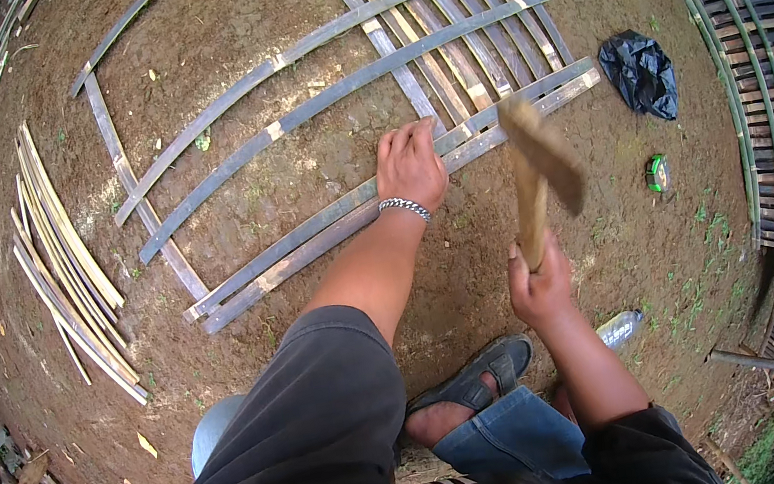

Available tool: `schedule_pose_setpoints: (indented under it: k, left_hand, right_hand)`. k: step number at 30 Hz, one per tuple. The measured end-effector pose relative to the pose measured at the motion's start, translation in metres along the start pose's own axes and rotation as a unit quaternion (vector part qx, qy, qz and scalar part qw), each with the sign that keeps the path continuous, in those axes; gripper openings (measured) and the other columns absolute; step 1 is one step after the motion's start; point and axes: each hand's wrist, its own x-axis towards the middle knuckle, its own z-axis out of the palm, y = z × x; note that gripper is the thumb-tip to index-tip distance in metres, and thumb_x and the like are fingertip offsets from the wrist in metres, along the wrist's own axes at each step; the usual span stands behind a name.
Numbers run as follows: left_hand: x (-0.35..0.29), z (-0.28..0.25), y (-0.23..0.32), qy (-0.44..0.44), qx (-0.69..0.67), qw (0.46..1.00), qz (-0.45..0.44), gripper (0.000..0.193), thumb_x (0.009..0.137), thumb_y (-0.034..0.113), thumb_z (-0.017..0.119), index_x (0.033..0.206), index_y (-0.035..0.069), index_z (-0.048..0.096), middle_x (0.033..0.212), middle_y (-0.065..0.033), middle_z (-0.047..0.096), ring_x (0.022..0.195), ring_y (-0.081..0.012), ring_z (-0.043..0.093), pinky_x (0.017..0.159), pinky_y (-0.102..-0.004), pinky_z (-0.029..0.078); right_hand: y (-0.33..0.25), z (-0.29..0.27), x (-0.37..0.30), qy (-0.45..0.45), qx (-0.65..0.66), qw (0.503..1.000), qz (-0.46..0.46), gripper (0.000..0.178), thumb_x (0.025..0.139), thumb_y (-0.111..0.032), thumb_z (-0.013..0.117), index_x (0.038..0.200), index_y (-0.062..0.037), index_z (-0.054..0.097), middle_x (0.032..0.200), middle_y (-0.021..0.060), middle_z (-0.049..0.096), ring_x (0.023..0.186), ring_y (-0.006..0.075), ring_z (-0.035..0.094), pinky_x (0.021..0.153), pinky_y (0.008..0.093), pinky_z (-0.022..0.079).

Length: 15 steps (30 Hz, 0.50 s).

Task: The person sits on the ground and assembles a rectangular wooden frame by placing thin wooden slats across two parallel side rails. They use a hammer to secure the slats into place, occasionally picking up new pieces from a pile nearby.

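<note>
A frame of dark, flat bamboo slats lies on the ground in front of me. My left hand [411, 167] is closed over the near double bamboo rail [305, 237], where the lower end of an upright bamboo slat [412, 91] meets it. Its fingertips are curled out of sight, so anything small between them is hidden. To the right, my right hand [542, 286] grips the wooden handle of a hammer [533, 204]. The hammer's head, blurred by motion, is raised in front of the rail's right part. Several parallel slats [468, 52] fill the frame's right side.
Loose bamboo strips [70, 257] lie on the left. A black plastic bag [639, 75], a green tape measure [658, 173] and a clear plastic bottle [620, 328] are on the soil at right. A bamboo fence [771, 80] runs along the right edge. My sandalled foot [476, 385] stands near the frame.
</note>
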Motion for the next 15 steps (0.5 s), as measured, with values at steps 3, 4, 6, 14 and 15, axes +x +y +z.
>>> schedule_pose_setpoints:
  k: [3, 4, 6, 14, 15]
  left_hand:
    - [0.004, 0.010, 0.009, -0.010, -0.014, 1.000, 0.009, 0.045, 0.082, 0.002, 0.055, 0.127, 0.005, 0.056, 0.123, -0.0131, 0.065, 0.121, -0.0297, 0.057, 0.110, -0.0467, 0.036]
    - [0.000, 0.009, 0.004, -0.007, -0.013, 1.000, 0.012, 0.045, 0.082, 0.002, 0.055, 0.127, 0.005, 0.056, 0.123, -0.0128, 0.065, 0.121, -0.0296, 0.057, 0.110, -0.0467, 0.036]
    - [-0.004, 0.005, -0.004, 0.006, -0.004, 1.000, 0.008, 0.045, 0.082, 0.002, 0.055, 0.127, 0.005, 0.056, 0.123, -0.0123, 0.065, 0.121, -0.0294, 0.057, 0.110, -0.0467, 0.036]
    - [0.000, 0.012, 0.002, 0.003, -0.010, 1.000, 0.004, 0.044, 0.081, 0.002, 0.055, 0.125, 0.006, 0.057, 0.124, -0.0126, 0.065, 0.121, -0.0296, 0.057, 0.110, -0.0465, 0.036]
    - [0.003, 0.011, 0.003, 0.001, -0.006, 1.000, 0.003, 0.044, 0.081, 0.003, 0.055, 0.125, 0.006, 0.057, 0.124, -0.0127, 0.065, 0.121, -0.0296, 0.057, 0.110, -0.0464, 0.036]
  right_hand:
    - [0.053, 0.020, -0.013, -0.096, -0.084, 0.984, 0.126, 0.050, 0.092, -0.012, 0.062, 0.140, -0.0058, 0.050, 0.110, 0.0291, 0.067, 0.099, 0.0480, 0.066, 0.084, 0.0518, 0.054]
    - [0.047, 0.019, -0.012, -0.081, -0.068, 0.986, 0.132, 0.050, 0.092, -0.012, 0.062, 0.140, -0.0061, 0.050, 0.109, 0.0291, 0.067, 0.099, 0.0480, 0.066, 0.084, 0.0519, 0.054]
    - [0.032, 0.013, -0.012, -0.054, -0.035, 0.988, 0.143, 0.050, 0.092, -0.012, 0.062, 0.141, -0.0067, 0.050, 0.108, 0.0292, 0.067, 0.099, 0.0481, 0.066, 0.084, 0.0520, 0.054]
    - [0.055, 0.030, -0.021, -0.058, -0.072, 0.990, 0.102, 0.051, 0.090, -0.009, 0.063, 0.140, -0.0077, 0.050, 0.105, 0.0286, 0.067, 0.096, 0.0460, 0.067, 0.081, 0.0513, 0.055]
    - [0.071, 0.030, -0.034, -0.053, -0.065, 0.991, 0.103, 0.052, 0.090, -0.009, 0.063, 0.140, -0.0081, 0.050, 0.105, 0.0286, 0.067, 0.096, 0.0459, 0.067, 0.081, 0.0512, 0.055]
